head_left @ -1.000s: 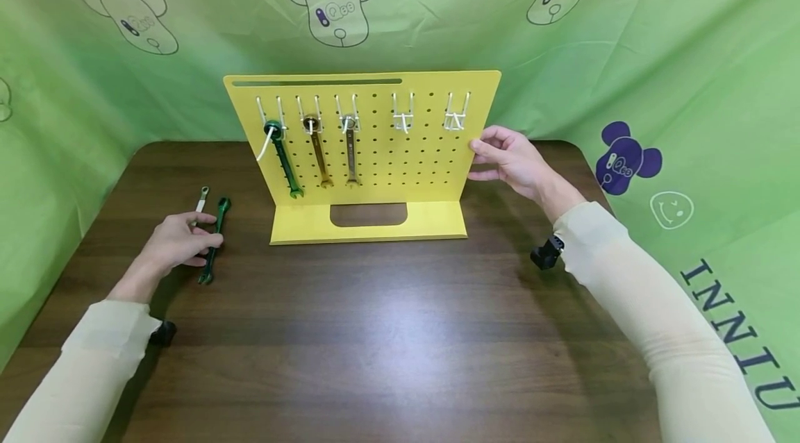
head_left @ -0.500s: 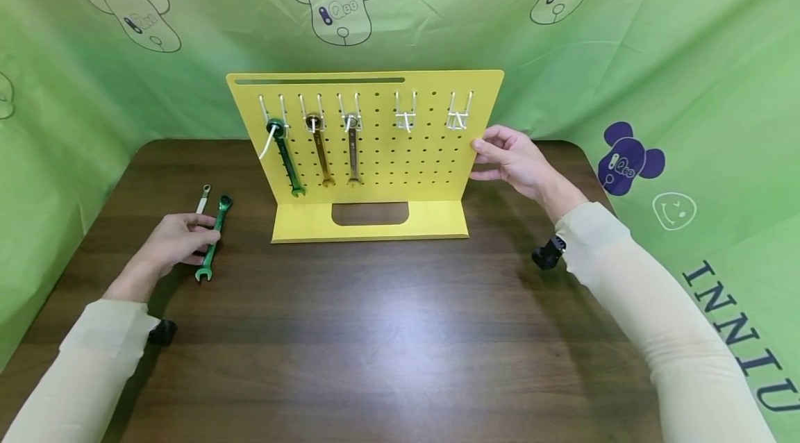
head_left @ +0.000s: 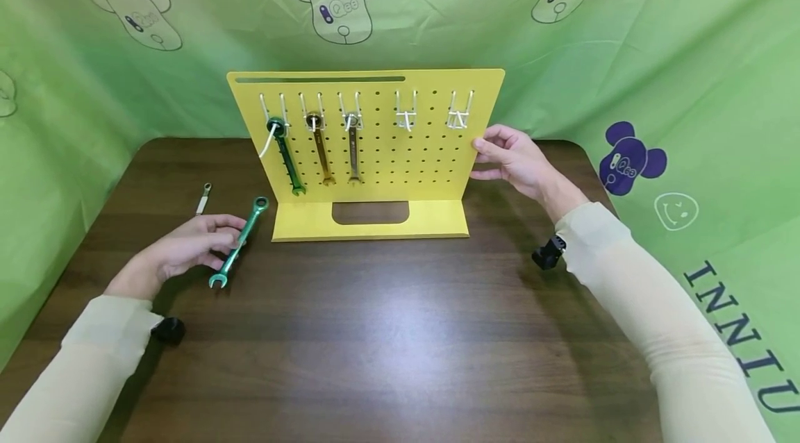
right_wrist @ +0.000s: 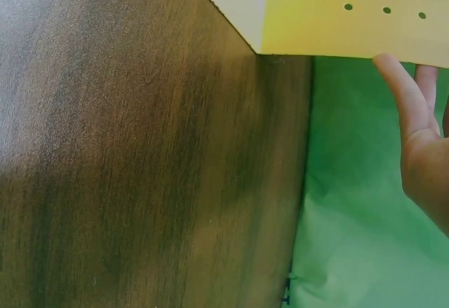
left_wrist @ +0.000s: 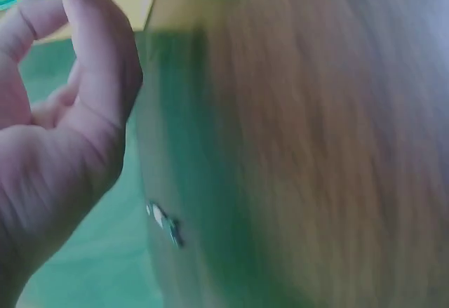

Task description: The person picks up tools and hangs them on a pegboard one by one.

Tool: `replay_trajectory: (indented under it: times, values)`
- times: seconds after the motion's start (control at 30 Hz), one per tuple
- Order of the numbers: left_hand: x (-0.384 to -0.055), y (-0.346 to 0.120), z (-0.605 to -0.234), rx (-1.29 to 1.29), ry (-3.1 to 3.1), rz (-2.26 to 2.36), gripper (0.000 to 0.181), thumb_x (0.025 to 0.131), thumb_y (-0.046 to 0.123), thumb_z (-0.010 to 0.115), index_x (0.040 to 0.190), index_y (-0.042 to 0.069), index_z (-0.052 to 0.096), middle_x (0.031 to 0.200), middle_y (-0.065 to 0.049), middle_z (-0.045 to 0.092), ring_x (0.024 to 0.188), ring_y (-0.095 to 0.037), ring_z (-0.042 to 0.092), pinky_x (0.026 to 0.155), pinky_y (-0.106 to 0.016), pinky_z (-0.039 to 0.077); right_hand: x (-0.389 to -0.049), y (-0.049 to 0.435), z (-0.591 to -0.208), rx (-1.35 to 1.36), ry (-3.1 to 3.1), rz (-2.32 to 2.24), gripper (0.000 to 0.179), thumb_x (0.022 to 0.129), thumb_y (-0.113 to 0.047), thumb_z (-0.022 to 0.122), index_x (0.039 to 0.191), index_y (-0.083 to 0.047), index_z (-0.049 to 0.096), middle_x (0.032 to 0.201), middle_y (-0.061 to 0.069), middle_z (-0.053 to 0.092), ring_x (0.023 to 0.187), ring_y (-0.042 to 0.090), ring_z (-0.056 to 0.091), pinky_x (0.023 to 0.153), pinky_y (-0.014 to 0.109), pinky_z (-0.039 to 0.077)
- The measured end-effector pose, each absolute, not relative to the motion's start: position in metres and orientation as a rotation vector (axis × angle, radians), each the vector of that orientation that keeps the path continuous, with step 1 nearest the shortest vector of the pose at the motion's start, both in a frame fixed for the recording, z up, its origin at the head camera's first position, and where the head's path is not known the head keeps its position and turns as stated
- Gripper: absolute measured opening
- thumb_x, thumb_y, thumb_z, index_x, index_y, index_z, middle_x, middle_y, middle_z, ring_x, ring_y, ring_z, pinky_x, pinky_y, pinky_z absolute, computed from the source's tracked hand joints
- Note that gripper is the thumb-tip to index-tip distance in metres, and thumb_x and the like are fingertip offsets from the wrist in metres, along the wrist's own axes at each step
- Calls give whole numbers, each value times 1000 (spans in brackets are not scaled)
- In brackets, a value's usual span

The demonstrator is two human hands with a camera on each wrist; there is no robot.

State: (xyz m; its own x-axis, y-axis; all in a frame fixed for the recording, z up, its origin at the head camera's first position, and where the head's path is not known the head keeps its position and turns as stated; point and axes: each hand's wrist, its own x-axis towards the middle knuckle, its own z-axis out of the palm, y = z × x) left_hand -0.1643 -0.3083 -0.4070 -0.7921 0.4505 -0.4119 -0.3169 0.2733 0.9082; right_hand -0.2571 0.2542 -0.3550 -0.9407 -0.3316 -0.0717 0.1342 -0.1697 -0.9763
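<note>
Green cloth (head_left: 59, 116) printed with bear heads runs behind and beside a brown wood-grain table (head_left: 400, 360). At the left, a pale sleeve (head_left: 90, 360) with a small black device (head_left: 167, 330) at its cuff leads to the left hand (head_left: 190, 248). Just beyond that hand lies a small wrench (head_left: 201, 205) with a white label, flat on the table, its near end hidden in the head view. The left hand pinches a green wrench (head_left: 232, 259) between thumb and fingers; the wrench slants, ring end away, forked end nearer, left of the board and apart from it. Whether it touches the table I cannot tell.

Next stands a yellow pegboard (head_left: 400, 194). On its white hooks, from the left, hang a dark green wrench (head_left: 288, 162), a bronze-coloured wrench (head_left: 321, 155) and a silver wrench (head_left: 353, 155), ring ends up. Two more hooks, the fourth hook (head_left: 405, 120) and the fifth hook (head_left: 458, 120), follow. The right hand (head_left: 517, 164) grips the board's right edge, thumb in front. Beyond it come another black device (head_left: 548, 253), the right sleeve (head_left: 646, 321) and a purple bear print (head_left: 630, 160) on the cloth.
</note>
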Motion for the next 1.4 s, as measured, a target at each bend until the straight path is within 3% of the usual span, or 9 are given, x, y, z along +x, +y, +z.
replay_trajectory:
  times: [0.23,0.53,0.8,1.4]
  values:
    - [-164,-275,-402,325,1661,1629,37,90,-5,46,124,-12,34,86,-5,58,71,-17,57,59,-34,55,-258,253,-355,-216,1809,-2178,11,90,-10,66,97,-4,61,92,7,60,82,21,65,83,57,48]
    - [-162,-204,-394,369,1638,1620,40,81,-8,55,116,-12,36,94,-21,51,72,-24,58,67,-49,56,-256,256,-358,-207,1799,-2167,10,91,-9,64,98,-4,60,92,8,60,83,22,65,84,59,46]
    - [-162,-148,-372,453,1641,1669,36,86,4,67,111,-3,43,93,-15,52,75,-28,60,74,-51,55,-253,257,-359,-223,1785,-2184,10,90,-9,65,97,-4,60,93,8,60,83,23,66,84,58,47]
    - [-181,-72,-325,669,1841,1925,29,85,8,72,109,5,57,102,-15,58,93,-28,57,82,-45,54,-255,255,-354,-233,1788,-2178,9,90,-9,65,97,-5,61,93,7,60,85,24,65,83,58,48]
